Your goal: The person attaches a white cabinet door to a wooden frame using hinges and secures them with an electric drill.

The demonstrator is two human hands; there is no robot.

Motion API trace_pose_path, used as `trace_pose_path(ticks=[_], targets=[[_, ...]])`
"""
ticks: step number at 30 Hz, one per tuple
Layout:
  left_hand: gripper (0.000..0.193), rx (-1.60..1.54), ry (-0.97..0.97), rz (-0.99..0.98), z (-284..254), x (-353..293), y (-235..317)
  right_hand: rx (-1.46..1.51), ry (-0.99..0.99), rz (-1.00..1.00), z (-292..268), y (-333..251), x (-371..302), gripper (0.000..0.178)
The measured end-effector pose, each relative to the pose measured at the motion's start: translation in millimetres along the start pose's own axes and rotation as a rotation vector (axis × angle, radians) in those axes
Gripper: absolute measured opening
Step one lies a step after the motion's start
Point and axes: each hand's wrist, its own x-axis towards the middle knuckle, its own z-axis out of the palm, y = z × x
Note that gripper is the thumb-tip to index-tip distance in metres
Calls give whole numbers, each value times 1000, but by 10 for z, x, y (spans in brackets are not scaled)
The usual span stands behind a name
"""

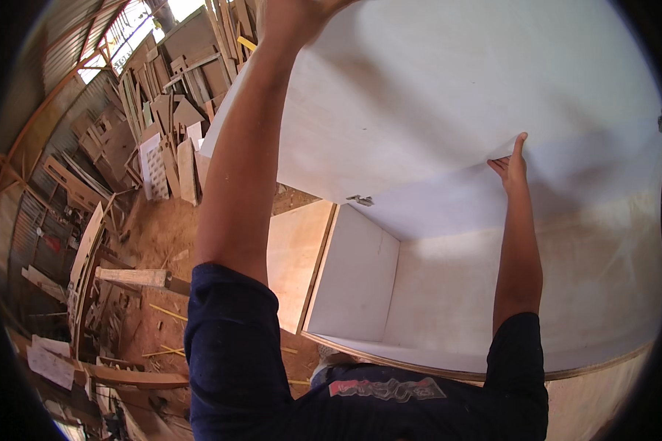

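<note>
A large white panel [434, 81], fitted with a metal hinge [360, 200] near its lower edge, stands raised over an open wooden cabinet box [353, 272] with pale inner walls. At the panel's lower edge, my right hand [516, 170] grips it, thumb on the outer face and fingers reaching behind. My left arm stretches up along the panel's left side. Only part of my left hand [296, 18] shows at the top of the picture, against the panel's upper part; its fingers are cut off by the frame. A second hinge [661, 120] sits at the far right.
Wood offcuts and boards [173, 110] lean against the wall at the back left. More timber and a wooden bench frame [132, 277] stand on the brown earth floor [162, 242] to my left. The cabinet's front edge [419, 371] runs close to my body.
</note>
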Motion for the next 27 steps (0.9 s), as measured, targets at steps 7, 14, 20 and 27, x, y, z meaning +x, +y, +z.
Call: trace_pose_path(ticks=[7, 14, 20, 27], targets=[[66, 4, 180, 36, 61, -652, -1341, -39, 139, -36, 12, 212, 142, 95], [60, -43, 291, -153, 5, -1139, -1776, 32, 271, -151, 235, 284, -13, 67], [63, 77, 421, -132, 100, -925, -1886, 53, 319, -130, 318, 174, -11, 64], [67, 150, 451, -45, 369, -909, -2043, -341, 416, -9, 355, 241, -28, 105]])
